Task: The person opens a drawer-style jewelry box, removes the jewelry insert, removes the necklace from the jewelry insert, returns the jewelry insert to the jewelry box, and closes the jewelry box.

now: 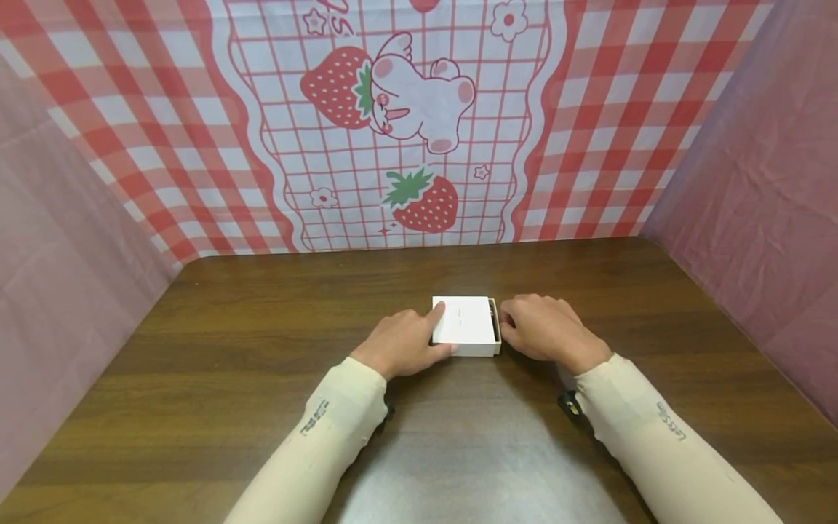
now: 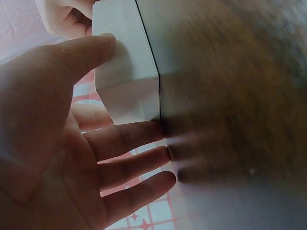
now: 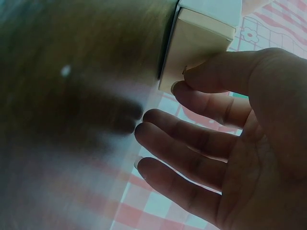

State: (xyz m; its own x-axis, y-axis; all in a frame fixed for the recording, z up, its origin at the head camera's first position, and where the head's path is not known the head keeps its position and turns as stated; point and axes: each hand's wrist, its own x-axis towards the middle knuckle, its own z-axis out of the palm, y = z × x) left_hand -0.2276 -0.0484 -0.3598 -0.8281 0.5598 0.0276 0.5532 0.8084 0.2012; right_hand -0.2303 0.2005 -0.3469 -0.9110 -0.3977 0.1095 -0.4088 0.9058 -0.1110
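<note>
A small white drawer-style box [image 1: 463, 320] lies on the table, its inner tray [image 3: 199, 45] sticking out a little at the right end. Something dark shows in the narrow gap at that end, too small to tell. My left hand [image 1: 404, 343] grips the outer sleeve at its left end, thumb [image 2: 98, 50] on the near side and the other fingers round the left and far sides. At the tray's end face, the thumb and index finger of my right hand [image 1: 546, 327] pinch together; what lies between their tips is hidden. Its other fingers are loosely bent near the tabletop.
The brown wooden table [image 1: 262, 407] runs out to both sides. A red-and-white checked cloth [image 1: 589, 131] with strawberries hangs behind it, with pink cloths [image 1: 759, 196] at the sides. A dark wrist camera [image 1: 569, 405] sits under the right cuff.
</note>
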